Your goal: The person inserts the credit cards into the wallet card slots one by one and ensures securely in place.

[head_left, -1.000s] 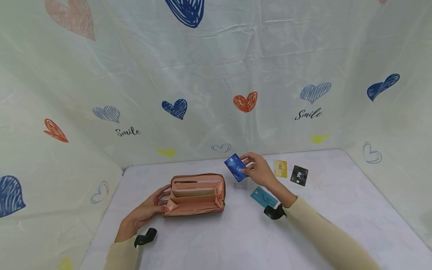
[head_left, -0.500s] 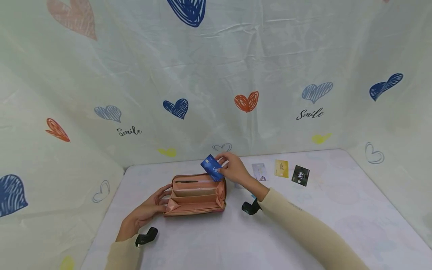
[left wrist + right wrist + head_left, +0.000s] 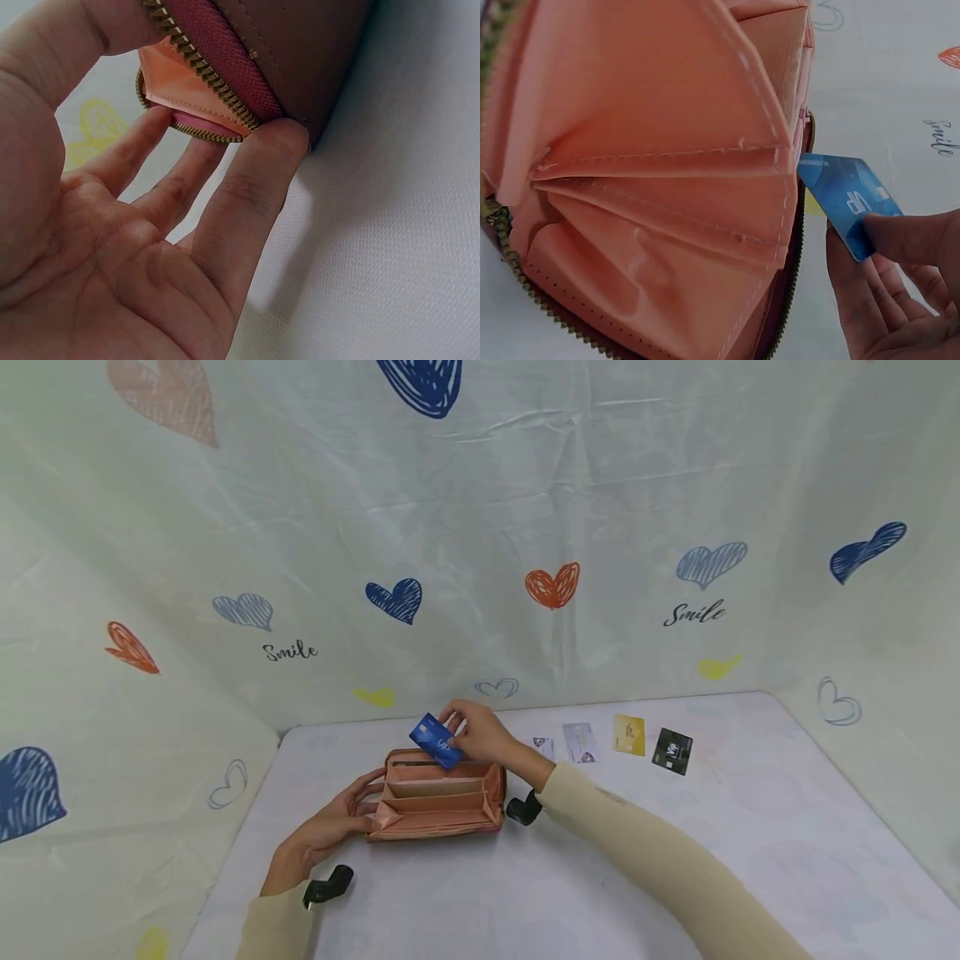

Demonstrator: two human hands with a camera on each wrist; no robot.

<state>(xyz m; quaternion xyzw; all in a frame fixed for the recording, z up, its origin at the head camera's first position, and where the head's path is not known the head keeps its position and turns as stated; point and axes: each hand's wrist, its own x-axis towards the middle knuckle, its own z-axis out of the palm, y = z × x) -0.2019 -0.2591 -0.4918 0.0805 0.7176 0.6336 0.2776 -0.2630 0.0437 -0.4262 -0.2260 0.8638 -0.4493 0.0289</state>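
Blue card [image 3: 435,742] is sitting tilted just above the far edge of the open pink wallet [image 3: 438,800], one corner right at the wallet's rim in the right wrist view [image 3: 845,196]. Right hand [image 3: 480,735] is pinching it w/ thumb & fingers [image 3: 911,238] on the card's rear end. Wallet is lying on the table [image 3: 540,877], zip open, compartments spread, peach lining showing. Left hand [image 3: 330,827] is holding the wallet's left end: thumb on the top edge, fingers [image 3: 259,169] curled under the zip rim, keeping it spread. Further right, 4 more cards are lying flat in a row near the table's back edge, well apart from the wallet: two pale cards [image 3: 577,743], a gold card [image 3: 628,734], a black card [image 3: 672,751]. Heart-print cloth [image 3: 480,527] is hanging behind & at both sides.
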